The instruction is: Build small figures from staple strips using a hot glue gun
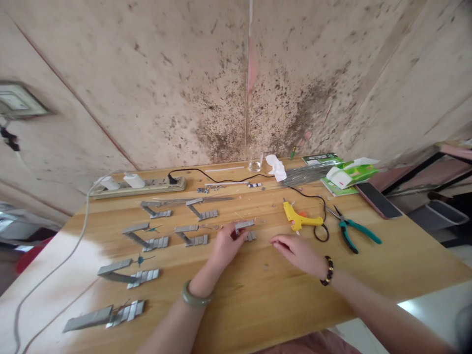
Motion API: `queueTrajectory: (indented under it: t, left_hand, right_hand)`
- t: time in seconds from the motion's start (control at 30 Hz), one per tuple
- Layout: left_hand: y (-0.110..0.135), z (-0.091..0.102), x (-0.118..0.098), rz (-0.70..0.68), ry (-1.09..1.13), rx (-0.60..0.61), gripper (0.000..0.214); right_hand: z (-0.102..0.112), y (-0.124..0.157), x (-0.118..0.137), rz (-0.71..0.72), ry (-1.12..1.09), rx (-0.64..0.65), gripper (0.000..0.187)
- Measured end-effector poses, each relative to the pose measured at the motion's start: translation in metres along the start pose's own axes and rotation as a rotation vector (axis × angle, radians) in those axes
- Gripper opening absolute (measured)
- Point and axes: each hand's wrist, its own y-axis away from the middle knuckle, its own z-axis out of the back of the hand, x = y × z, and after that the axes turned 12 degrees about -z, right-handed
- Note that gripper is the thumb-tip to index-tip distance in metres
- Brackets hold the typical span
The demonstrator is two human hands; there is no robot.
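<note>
My left hand (225,245), a green bangle on its wrist, pinches a small grey Z-shaped piece (244,224) near the middle of the table. Its ridged foot shows just below the fingers. To the right, my right hand (297,251) hovers low over or rests on the wood with its fingers drawn together; anything between them is too small to make out. Similar grey pieces, such as one (191,235) beside my left hand and another (127,273) farther left, stand in two columns. Behind my right hand lies a yellow glue gun (300,218).
Teal-handled pliers (348,228) and a phone (379,200) lie at the right. Toward the wall are a glass (255,161), crumpled tissue (276,168), a bundle of thin wires (308,173) and a green tissue pack (350,174). A power strip (155,187) sits back left, its cords trailing.
</note>
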Motion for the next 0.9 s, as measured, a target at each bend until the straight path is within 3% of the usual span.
queueTrajectory:
  t: [0.37, 0.9]
  left_hand:
    - [0.001, 0.001, -0.001, 0.019, 0.004, 0.012, 0.02]
    - [0.0, -0.001, 0.002, 0.07, 0.073, -0.029, 0.035]
  right_hand:
    - [-0.023, -0.011, -0.01, 0.056, 0.021, -0.05, 0.025]
    - [-0.019, -0.016, -0.009, 0.067, -0.017, -0.023, 0.023]
